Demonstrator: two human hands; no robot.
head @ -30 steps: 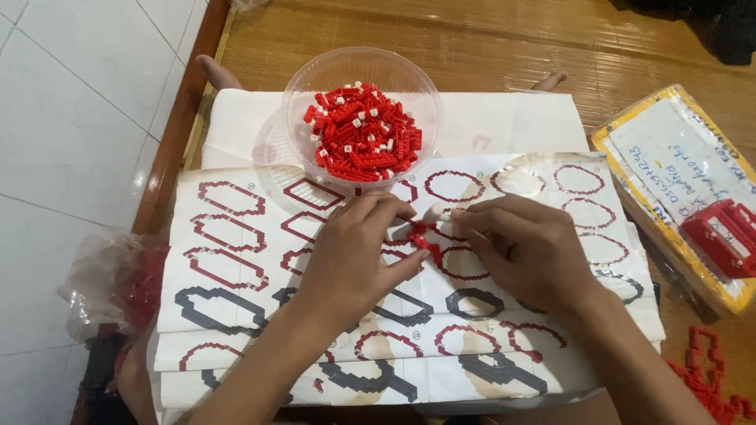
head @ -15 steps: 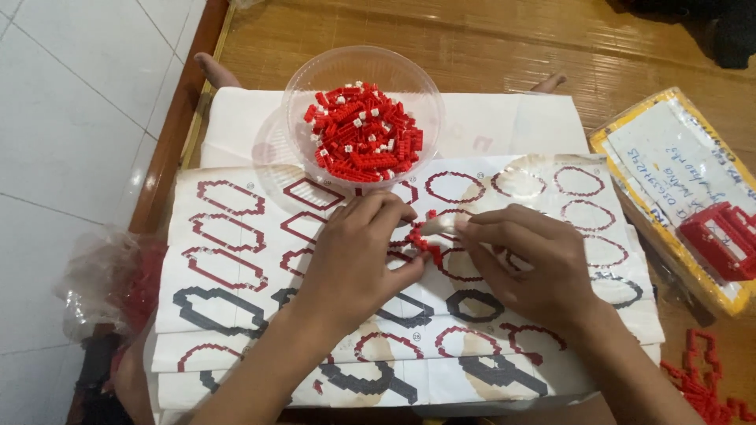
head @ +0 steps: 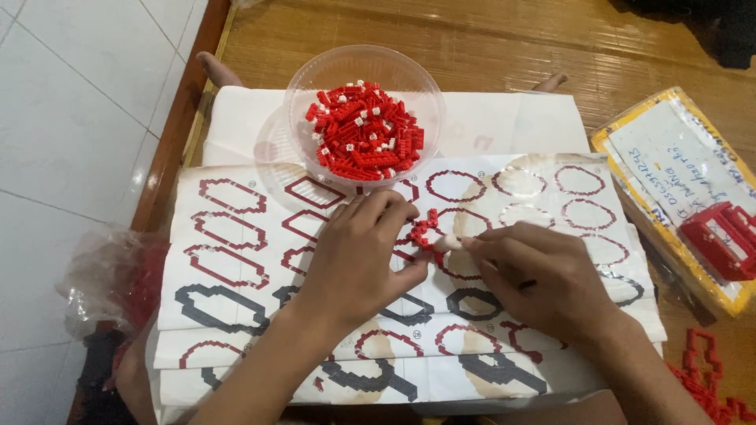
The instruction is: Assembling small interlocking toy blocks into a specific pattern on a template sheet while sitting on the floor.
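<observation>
A small chain of red plastic building bricks (head: 423,231) sits between the two hands, just above a printed paper instruction sheet with red and black ring outlines (head: 236,236). The left hand (head: 358,256) has its fingers curled closed around the lower end of the chain, thumb tip pressed against it. The right hand (head: 535,275) meets the chain from the other side, its fingers pinched tight at the tips against the bricks; a thin dark stick shows under its palm, though what that is cannot be told.

Just beyond the hands, a clear round plastic bowl (head: 303,94) stands on the top edge of the sheet, filled with a heap of loose red bricks with a few white ones mixed in. To the right, a yellow-rimmed flat box with a white paper label (head: 630,145) lies near the sheet and carries a red built block piece (head: 720,240). More joined red brick shapes (head: 701,378) lie at the lower right corner. At the left edge, a crumpled clear plastic bag (head: 110,275) holds more red pieces. Everything rests on a woven wooden mat (head: 512,39) beside a white tiled floor (head: 71,118).
</observation>
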